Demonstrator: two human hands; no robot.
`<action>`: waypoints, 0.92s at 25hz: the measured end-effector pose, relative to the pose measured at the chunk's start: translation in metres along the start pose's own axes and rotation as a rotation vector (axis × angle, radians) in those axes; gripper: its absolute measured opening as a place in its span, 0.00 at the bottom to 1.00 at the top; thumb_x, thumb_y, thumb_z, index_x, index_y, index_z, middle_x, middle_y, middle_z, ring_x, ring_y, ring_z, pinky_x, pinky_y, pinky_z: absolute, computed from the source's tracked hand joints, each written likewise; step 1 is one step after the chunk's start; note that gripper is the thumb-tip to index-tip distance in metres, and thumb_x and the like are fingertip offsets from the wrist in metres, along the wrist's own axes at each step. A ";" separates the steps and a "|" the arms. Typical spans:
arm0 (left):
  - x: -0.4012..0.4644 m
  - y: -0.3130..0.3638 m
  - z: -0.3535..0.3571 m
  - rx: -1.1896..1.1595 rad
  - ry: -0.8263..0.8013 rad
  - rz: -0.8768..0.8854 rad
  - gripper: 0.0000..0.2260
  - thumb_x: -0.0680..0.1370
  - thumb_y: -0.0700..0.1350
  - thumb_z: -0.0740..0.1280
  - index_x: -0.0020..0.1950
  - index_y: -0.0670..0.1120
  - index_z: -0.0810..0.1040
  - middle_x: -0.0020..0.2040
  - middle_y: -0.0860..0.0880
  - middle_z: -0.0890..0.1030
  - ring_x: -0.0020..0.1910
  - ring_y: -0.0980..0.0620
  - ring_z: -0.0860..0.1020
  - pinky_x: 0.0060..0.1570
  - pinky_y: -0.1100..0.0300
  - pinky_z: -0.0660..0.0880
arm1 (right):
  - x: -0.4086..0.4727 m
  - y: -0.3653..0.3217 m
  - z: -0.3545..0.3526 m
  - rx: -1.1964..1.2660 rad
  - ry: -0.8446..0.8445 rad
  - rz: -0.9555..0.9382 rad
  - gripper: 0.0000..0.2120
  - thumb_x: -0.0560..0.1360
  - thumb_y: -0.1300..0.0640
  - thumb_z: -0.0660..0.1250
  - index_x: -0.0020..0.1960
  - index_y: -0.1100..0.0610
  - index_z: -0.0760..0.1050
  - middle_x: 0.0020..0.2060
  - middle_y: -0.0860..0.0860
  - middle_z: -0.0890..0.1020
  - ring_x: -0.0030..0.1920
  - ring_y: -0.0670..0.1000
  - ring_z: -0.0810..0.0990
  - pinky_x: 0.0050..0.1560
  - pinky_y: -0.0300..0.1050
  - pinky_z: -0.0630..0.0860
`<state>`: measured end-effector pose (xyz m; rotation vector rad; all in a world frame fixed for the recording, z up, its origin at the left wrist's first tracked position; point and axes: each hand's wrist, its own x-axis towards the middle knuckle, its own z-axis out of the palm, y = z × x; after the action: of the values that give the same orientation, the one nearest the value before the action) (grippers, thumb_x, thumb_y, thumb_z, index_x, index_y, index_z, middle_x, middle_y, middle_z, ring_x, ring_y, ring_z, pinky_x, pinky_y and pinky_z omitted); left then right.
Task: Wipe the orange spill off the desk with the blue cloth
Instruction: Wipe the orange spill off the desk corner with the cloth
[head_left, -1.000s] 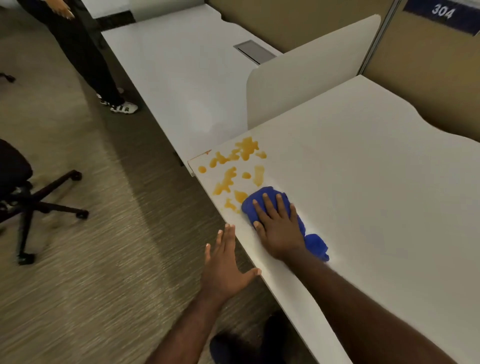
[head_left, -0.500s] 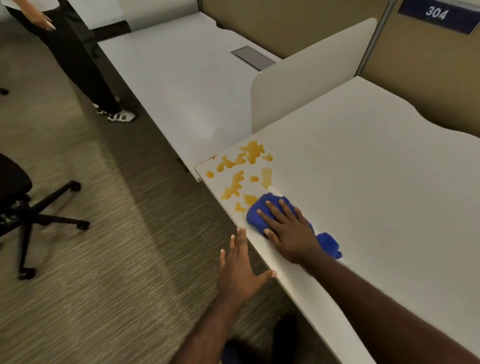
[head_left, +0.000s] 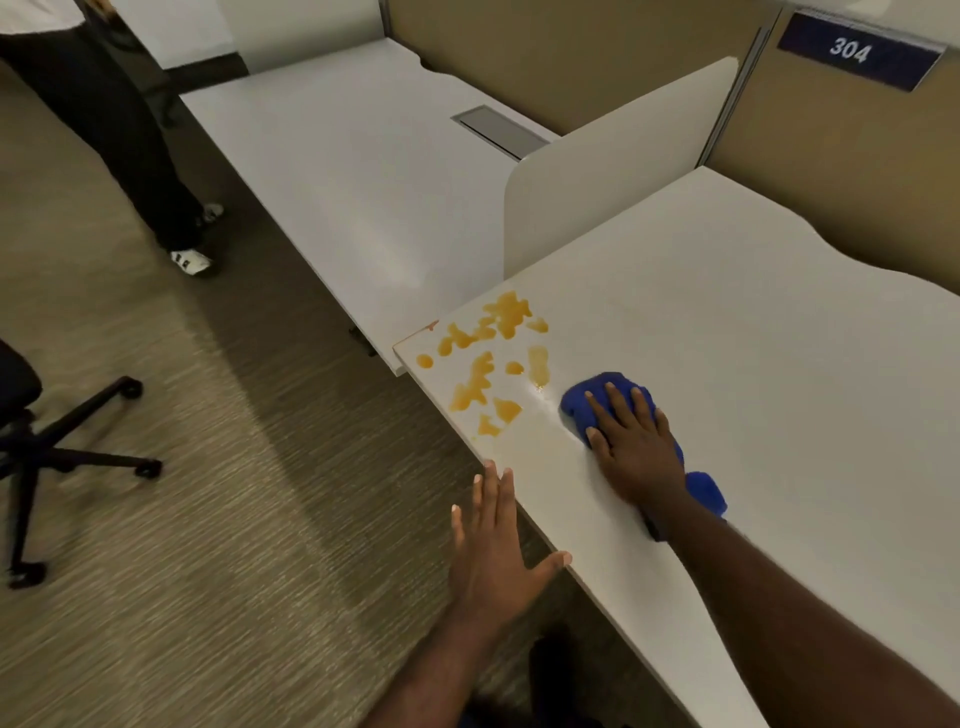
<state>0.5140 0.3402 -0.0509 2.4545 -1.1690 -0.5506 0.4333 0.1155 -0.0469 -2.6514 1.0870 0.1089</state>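
Orange spill lies in several blobs on the near left corner of the white desk. Just right of it sits the blue cloth, bunched up, with my right hand pressed flat on top, fingers spread toward the spill. A second lump of the cloth shows behind my wrist. A thin wet streak runs between cloth and spill. My left hand hovers open, palm down, at the desk's front edge, thumb touching the edge, holding nothing.
A low white divider separates this desk from the neighbouring white desk. A person's legs stand on the carpet at far left. A black office chair base is at the left. Tan partition with sign 304 behind.
My right hand and the cloth have slid right, away from the spill, leaving a gap and a faint wet streak. The left hand stays by the desk edge.
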 end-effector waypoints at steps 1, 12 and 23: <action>0.001 -0.001 0.000 0.020 0.004 0.023 0.51 0.70 0.75 0.58 0.80 0.51 0.35 0.78 0.52 0.28 0.77 0.51 0.31 0.73 0.45 0.34 | 0.011 -0.008 -0.003 0.020 0.006 0.036 0.26 0.82 0.44 0.44 0.77 0.42 0.41 0.79 0.47 0.43 0.78 0.53 0.37 0.76 0.55 0.39; 0.017 -0.015 0.020 -0.023 0.014 0.120 0.50 0.71 0.77 0.57 0.78 0.56 0.31 0.79 0.56 0.31 0.79 0.54 0.33 0.75 0.45 0.36 | 0.083 -0.010 -0.010 0.052 0.040 0.055 0.27 0.81 0.43 0.44 0.78 0.43 0.42 0.79 0.48 0.45 0.78 0.55 0.39 0.75 0.56 0.40; 0.019 -0.020 0.025 0.049 0.018 0.144 0.49 0.72 0.76 0.57 0.81 0.49 0.42 0.82 0.51 0.38 0.80 0.50 0.39 0.74 0.36 0.43 | 0.116 -0.002 -0.011 0.005 0.032 -0.145 0.26 0.81 0.43 0.45 0.78 0.44 0.45 0.79 0.49 0.47 0.78 0.55 0.41 0.75 0.56 0.42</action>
<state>0.5260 0.3333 -0.0852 2.3860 -1.3533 -0.4631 0.5172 0.0352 -0.0561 -2.7253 0.8997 0.0354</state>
